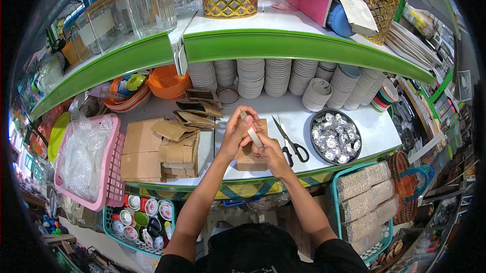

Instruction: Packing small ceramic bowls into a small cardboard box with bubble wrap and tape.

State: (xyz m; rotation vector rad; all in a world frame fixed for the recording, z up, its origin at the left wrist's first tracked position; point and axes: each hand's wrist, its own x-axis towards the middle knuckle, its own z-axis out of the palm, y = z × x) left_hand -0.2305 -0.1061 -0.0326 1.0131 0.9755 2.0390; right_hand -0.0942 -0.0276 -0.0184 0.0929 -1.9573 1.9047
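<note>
Both my hands are raised over a small brown cardboard box [252, 163] on the white shelf. Between them is a narrow roll of tape [255, 137], pale on the outside with a red inner edge. My left hand [234, 133] grips its upper end, fingers curled round it. Lower down, my right hand [272, 152] pinches the near side of the roll. The hands and the roll hide part of the box. Just right of the box lie black-handled scissors [291, 140], blades pointing away from me, with another slim tool partly under them.
A round dark pan [313, 142] holds small fluted metal moulds. Flattened cardboard [141, 159] lies left; stacked white bowls [250, 79] line the back. The green-edged upper shelf [288, 47] overhangs. Pink [117, 166] and teal baskets [336, 193] flank the front.
</note>
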